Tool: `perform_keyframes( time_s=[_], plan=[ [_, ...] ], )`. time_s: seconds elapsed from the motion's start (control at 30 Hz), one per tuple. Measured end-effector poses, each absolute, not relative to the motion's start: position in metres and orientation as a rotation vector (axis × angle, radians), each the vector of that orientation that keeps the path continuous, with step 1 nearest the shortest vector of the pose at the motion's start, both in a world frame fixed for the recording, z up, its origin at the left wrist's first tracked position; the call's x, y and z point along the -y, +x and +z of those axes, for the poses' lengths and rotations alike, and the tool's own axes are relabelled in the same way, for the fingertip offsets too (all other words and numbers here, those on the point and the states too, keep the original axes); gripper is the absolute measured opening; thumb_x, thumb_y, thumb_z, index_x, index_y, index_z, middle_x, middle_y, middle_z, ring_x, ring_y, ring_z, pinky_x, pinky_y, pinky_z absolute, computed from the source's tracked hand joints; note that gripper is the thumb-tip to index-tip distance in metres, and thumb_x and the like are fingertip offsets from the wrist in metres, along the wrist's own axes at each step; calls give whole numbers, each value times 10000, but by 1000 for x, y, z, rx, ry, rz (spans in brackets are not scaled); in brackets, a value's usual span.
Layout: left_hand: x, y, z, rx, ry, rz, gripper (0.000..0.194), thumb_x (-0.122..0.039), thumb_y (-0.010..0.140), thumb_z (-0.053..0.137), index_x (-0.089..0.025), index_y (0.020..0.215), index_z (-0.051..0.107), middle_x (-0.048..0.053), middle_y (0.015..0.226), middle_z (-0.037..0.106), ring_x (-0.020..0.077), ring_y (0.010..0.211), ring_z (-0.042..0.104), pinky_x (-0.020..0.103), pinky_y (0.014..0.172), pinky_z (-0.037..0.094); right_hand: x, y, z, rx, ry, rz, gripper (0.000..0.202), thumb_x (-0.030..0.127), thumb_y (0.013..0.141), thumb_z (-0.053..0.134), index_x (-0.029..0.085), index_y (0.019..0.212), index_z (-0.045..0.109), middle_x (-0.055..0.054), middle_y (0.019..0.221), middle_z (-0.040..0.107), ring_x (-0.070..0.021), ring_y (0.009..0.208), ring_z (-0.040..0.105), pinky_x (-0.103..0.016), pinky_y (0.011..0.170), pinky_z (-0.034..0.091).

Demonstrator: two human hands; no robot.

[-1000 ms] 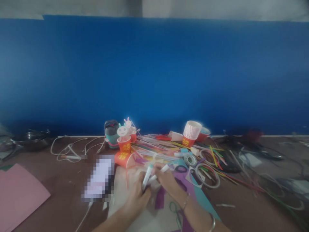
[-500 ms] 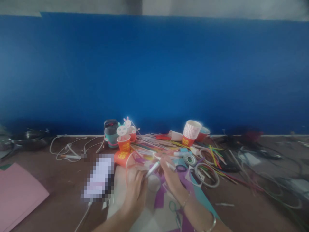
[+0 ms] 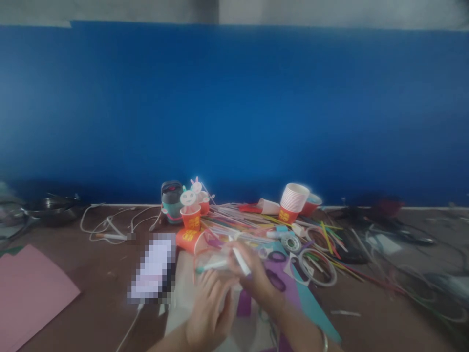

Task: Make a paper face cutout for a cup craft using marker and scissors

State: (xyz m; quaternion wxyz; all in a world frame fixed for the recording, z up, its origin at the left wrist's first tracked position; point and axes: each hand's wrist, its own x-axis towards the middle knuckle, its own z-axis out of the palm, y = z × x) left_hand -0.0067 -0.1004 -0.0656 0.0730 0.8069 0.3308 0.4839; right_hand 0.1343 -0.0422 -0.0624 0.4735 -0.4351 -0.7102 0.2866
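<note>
Over the brown table (image 3: 106,283) by the blue wall (image 3: 234,112), the right hand (image 3: 257,276) clasps a white marker (image 3: 241,261) near the far edge of the sheet (image 3: 180,288), while the grip of the left hand (image 3: 211,305) cannot be told.

Hands (image 3: 209,308) and forearms (image 3: 298,320) bare — shiny silver bangle (image 3: 324,338) round right forearm.

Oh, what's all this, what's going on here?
A person's right hand holds a white marker. A second, teal-ended marker shows by the fingers of the left hand; which hand grips it is unclear. Beyond them, a tipped red cup lies near an upright cup with an eared cutout face above it.
</note>
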Motion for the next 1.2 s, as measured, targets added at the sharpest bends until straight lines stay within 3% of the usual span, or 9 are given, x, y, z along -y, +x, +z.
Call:
perform_keyframes(
  time_s=[0.17, 0.4, 0.53, 0.6, 0.7, 0.77, 0.93, 1.07, 1.2],
  plan=[
    [99, -6, -71, -828, 2476, 1335, 212, -47, 778, 446, -183, 914, 534, 36, 679, 597, 163, 628, 548, 284, 612, 436, 48, 126, -63, 1932, -943, 675, 357, 105, 734, 488, 218, 1065, 561, -54, 971, 583, -209, 892, 574, -329, 797, 472],
    [104, -5, -74, -803, 2556, 1234, 245, -56, 747, 434, -207, 910, 536, 11, 644, 628, 149, 558, 566, 261, 566, 431, 55, 128, -51, 1828, -830, 1145, 335, 110, 804, 464, 264, 1096, 525, -13, 992, 616, -171, 957, 588, -301, 852, 470],
    [101, -2, -75, -755, 2633, 1046, 233, -63, 727, 426, -202, 872, 544, -7, 597, 612, 144, 501, 564, 254, 526, 438, 56, 129, -45, 1685, -869, 1082, 218, 220, 838, 492, 250, 1039, 571, -35, 1026, 618, -187, 947, 581, -320, 867, 462],
    [101, -1, -76, -844, 2678, 876, 245, -72, 710, 436, -194, 882, 559, 19, 686, 644, 159, 559, 603, 260, 543, 470, 53, 134, -38, 1534, -938, 1052, 151, 288, 837, 523, 237, 960, 595, -40, 950, 638, -199, 893, 592, -321, 828, 470],
    [106, 2, -77, -1152, 2696, 560, 362, -79, 727, 439, -169, 1055, 564, 105, 1094, 652, 193, 743, 666, 306, 636, 535, 42, 146, -31, 1251, -1055, 1076, 210, 406, 851, 515, 227, 791, 607, -16, 690, 616, -192, 719, 590, -313, 724, 478],
    [109, 4, -78, -1288, 2710, 367, 407, -90, 762, 429, -150, 1147, 547, 138, 1260, 576, 209, 789, 677, 336, 672, 554, 33, 151, -30, 1046, -1037, 1189, 290, 474, 852, 483, 222, 873, 625, -10, 630, 596, -191, 659, 585, -316, 662, 479],
    [112, 9, -79, -1224, 2774, 212, 384, -102, 791, 425, -140, 1142, 578, 124, 1253, 588, 207, 737, 681, 335, 639, 569, 29, 152, -40, 890, -1081, 1537, 391, 547, 792, 498, 174, 782, 616, -34, 592, 591, -166, 547, 551, -267, 501, 406],
    [114, 12, -79, -1199, 2809, 224, 397, -94, 801, 412, -146, 1162, 568, 118, 1219, 599, 186, 712, 670, 303, 609, 562, 44, 151, -44, 1043, -1190, 1530, 267, 432, 711, 601, 199, 590, 549, 30, 470, 497, -117, 453, 438, -239, 467, 348],
    [117, 11, -82, -1366, 2820, 141, 399, -115, 843, 401, -134, 1209, 556, 172, 1297, 534, 176, 728, 668, 298, 639, 550, 50, 157, -45, 1235, -1249, 1418, 269, 419, 732, 553, 217, 557, 526, 28, 489, 512, -129, 493, 464, -247, 509, 368]
  ],
)
